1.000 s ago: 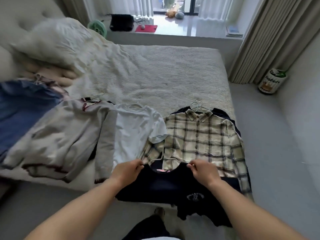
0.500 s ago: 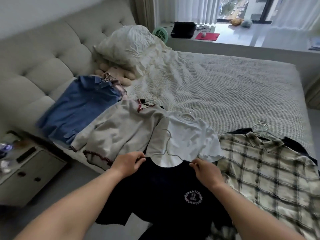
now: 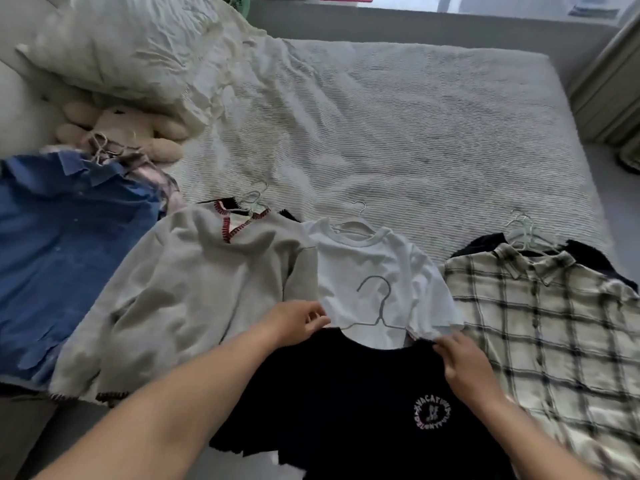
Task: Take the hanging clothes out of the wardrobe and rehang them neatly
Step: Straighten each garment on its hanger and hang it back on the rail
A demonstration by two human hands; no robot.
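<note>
Hands: left hand (image 3: pixel 294 322) fingers, right hand (image 3: pixel 462 362) fingers pinch black T-shirt (image 3: pixel 346 403) shoulders | hanger (image 3: pixel 379 311) inside collar

Matt black cloth T-shirt (image 3: pixel 346 403), thin smooth wire hanger (image 3: pixel 379 306), ribbed textured bedspread (image 3: pixel 398 133), crinkled cloth pillow (image 3: pixel 121 46)

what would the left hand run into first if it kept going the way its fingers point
Probably the hanger in the black t-shirt: the left hand pinches that shirt's shoulder with fingers pointing right, toward the wire. Past that lies the white t-shirt. Depth is unclear.
</note>
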